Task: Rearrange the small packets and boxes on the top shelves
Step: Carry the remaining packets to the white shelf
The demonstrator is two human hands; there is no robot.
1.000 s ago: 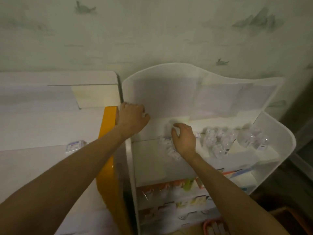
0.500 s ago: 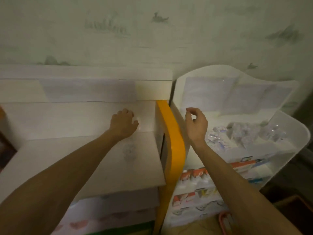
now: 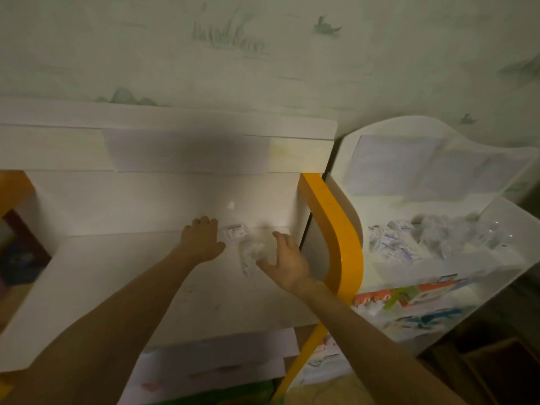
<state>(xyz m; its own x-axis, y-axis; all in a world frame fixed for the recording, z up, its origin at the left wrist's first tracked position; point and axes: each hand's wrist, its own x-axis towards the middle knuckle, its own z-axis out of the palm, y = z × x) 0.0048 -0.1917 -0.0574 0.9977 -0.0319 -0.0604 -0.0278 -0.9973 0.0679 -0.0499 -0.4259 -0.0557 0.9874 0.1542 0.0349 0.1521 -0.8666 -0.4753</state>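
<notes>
Overall, lighting is dim and motion blur softens most detail. The left hand lies palm down with fingers spread on the white shelf top, near its back edge; it holds nothing. Just beside its fingertips, at the back edge toward the right corner, sits a small white box with blue print; the print is too blurred to read.

The right hand is partly open, fingers curved over a crumpled clear packet that rests on the shelf top near the right edge. Whether the fingers actually grip the packet or only touch it cannot be told; the packet's outline is smeared and its contents are not legible.

The shelf top is flat, matte and white, with faint smudges toward the front edge. Its right side is bounded by a curved orange side panel, smooth and glossy. The left end of the unit is cut off by the frame.

To the right stands a separate white rack with a wavy rounded back and translucent side wall. Its top shelf carries a loose heap of packets and small boxes, white with blue markings plus clear crinkled wrappers; individual items cannot be separated. Lower tiers show orange, green and blue cartons, partly hidden by the right forearm.
</notes>
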